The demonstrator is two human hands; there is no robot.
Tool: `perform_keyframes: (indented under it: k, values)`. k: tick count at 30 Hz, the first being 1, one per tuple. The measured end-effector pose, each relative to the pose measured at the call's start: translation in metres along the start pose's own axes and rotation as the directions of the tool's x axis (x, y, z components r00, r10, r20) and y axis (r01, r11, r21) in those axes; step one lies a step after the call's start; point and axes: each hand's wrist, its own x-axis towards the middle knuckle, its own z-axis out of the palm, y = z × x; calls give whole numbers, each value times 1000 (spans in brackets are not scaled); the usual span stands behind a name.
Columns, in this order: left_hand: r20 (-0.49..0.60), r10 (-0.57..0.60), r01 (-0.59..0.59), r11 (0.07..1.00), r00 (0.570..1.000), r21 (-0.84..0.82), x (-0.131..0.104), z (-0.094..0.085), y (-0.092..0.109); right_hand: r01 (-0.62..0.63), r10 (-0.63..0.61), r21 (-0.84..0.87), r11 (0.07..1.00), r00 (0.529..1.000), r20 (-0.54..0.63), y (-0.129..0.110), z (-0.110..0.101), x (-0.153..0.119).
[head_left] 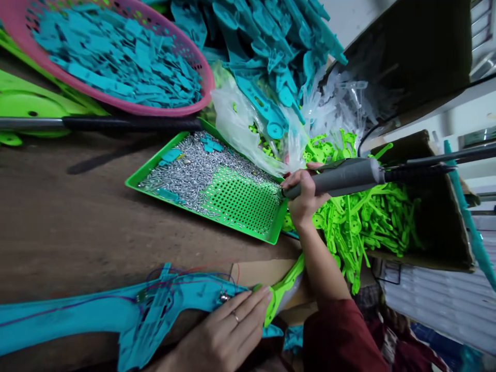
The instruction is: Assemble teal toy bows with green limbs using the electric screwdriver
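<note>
The blue shell (pixel 77 316) lies on the bench (pixel 96 222) with its wires (pixel 101 298) uncovered, so it looks only part-assembled; behind it, the tray (pixel 240 201) holds plenty of loose screws (pixel 174 178). The left hand (pixel 228 325), fingers straight and together, covers shell and green piece (pixel 281 297), any pinch hidden, while the right hand's (pixel 304 196) fingers wrap the driver (pixel 344 175) at the tray's right end.
</note>
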Motion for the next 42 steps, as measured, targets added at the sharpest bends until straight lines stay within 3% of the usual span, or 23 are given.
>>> perform_keyframes:
  k: [8,12,14,17,20,25,33,42]
  values:
    - [143,-2,-11,996,990,89,10,-7,1,-57,47,-139,989,996,-75,10,2,-2]
    - [214,28,-60,988,976,144,11,-9,4,-43,36,-56,998,992,-117,-12,2,2]
    - [212,33,-69,984,977,164,9,-10,6,7,-14,-45,999,987,-161,-41,-12,1]
    - [168,53,-80,984,984,159,7,-13,7,107,-127,-110,988,971,-202,-85,-50,-13]
    - [180,59,-79,992,982,104,6,-16,4,116,-169,-205,972,950,-264,-103,-91,-41]
    - [250,50,-57,998,967,21,6,-21,4,-5,-83,-232,973,927,-367,-82,-130,-76]
    - [303,-6,12,1000,953,-19,7,-23,8,-104,41,-162,981,936,-351,-61,-138,-88]
    - [387,-62,55,998,920,29,15,-19,11,-87,74,-85,993,986,-153,-49,-151,-88]
